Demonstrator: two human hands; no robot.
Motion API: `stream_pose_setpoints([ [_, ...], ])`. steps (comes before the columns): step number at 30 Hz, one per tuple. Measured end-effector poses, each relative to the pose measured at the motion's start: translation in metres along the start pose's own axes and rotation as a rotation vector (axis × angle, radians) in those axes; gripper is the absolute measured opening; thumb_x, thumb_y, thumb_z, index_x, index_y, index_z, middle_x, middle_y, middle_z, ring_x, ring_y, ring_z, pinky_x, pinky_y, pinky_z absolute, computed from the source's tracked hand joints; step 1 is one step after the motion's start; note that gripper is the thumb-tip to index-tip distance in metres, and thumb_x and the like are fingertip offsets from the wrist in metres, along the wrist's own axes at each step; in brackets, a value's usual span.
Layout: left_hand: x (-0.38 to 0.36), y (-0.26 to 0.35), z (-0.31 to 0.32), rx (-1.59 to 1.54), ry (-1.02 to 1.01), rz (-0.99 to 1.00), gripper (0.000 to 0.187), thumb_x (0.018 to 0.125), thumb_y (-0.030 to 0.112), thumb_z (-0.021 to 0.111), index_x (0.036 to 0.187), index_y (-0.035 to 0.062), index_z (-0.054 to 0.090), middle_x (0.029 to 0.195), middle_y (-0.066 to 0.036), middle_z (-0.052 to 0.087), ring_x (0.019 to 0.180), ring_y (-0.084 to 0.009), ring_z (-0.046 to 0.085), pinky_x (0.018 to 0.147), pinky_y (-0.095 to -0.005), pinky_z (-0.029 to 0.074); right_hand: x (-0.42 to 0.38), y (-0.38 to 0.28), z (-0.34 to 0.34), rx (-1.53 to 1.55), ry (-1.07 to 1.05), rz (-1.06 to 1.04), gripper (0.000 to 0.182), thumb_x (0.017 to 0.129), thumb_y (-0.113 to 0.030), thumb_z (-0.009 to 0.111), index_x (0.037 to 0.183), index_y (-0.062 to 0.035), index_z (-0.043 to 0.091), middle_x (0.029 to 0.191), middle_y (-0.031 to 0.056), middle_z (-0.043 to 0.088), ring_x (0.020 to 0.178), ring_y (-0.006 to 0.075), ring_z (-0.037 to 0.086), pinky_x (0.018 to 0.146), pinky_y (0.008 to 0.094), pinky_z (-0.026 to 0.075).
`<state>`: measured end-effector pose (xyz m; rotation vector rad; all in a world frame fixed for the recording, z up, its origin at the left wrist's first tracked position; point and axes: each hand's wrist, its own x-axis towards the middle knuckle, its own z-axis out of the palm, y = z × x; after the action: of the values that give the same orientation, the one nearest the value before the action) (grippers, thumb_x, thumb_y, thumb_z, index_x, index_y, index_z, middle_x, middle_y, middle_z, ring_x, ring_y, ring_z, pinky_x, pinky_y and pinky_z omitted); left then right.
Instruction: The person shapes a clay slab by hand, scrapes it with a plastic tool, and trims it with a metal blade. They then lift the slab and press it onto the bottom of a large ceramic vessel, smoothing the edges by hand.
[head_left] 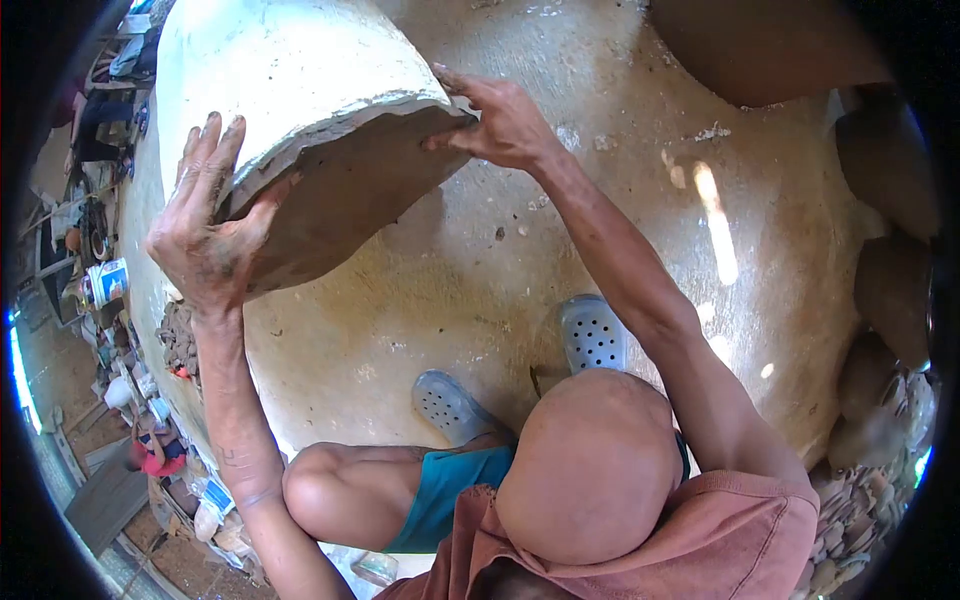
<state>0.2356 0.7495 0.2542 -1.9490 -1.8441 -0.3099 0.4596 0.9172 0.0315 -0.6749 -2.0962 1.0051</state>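
White curved form (300, 70) is between both half-curled hands (208, 255) (505, 125), which grip its edge (340, 122).

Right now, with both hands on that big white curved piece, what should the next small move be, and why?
Perhaps firm up both grips before shifting the white piece: the left hand and right hand hold opposite ends of its uneven edge, which could slip.
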Motion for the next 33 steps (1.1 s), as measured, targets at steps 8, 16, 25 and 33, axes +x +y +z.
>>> stream_pose_setpoints([
  [8, -0.004, 0.000, 0.000, -0.035, -0.013, -0.018, 0.070, 0.067, 0.027, 0.098, 0.133, 0.0238, 0.076, 0.137, -0.007, 0.072, 0.130, -0.0280, 0.067, 0.103, -0.0387, 0.058, 0.001, 0.005, 0.016, -0.024, -0.030, 0.104, 0.112, 0.061, -0.048, 0.101, 0.153, -0.0080, 0.051, 0.125, 0.0196, 0.075, 0.109, 0.0338, 0.076, 0.091, 0.0449, 0.065],
  [16, 0.000, -0.001, -0.001, -0.035, 0.001, -0.024, 0.068, 0.067, 0.023, 0.097, 0.132, 0.0212, 0.077, 0.136, -0.009, 0.072, 0.131, -0.0290, 0.067, 0.105, -0.0387, 0.057, -0.016, 0.014, 0.017, 0.151, 0.034, 0.009, 0.109, 0.062, -0.047, 0.100, 0.153, -0.0112, 0.053, 0.131, 0.0181, 0.072, 0.119, 0.0335, 0.071, 0.098, 0.0453, 0.061],
  [25, -0.001, 0.001, 0.002, -0.037, 0.011, 0.013, 0.066, 0.068, 0.022, 0.097, 0.131, 0.0192, 0.077, 0.136, -0.009, 0.073, 0.130, -0.0284, 0.067, 0.106, -0.0387, 0.057, -0.023, 0.039, 0.043, 0.181, 0.041, 0.174, 0.096, 0.062, -0.046, 0.100, 0.141, -0.0072, 0.064, 0.126, 0.0183, 0.074, 0.110, 0.0316, 0.075, 0.093, 0.0426, 0.061],
  [33, -0.001, -0.001, 0.000, -0.035, -0.005, 0.001, 0.068, 0.068, 0.022, 0.098, 0.133, 0.0198, 0.076, 0.136, -0.009, 0.072, 0.130, -0.0287, 0.067, 0.106, -0.0394, 0.057, -0.045, 0.036, 0.063, 0.500, 0.144, 0.194, 0.089, 0.067, -0.029, 0.101, 0.143, -0.0037, 0.062, 0.135, 0.0113, 0.071, 0.116, 0.0202, 0.070, 0.099, 0.0378, 0.059],
])
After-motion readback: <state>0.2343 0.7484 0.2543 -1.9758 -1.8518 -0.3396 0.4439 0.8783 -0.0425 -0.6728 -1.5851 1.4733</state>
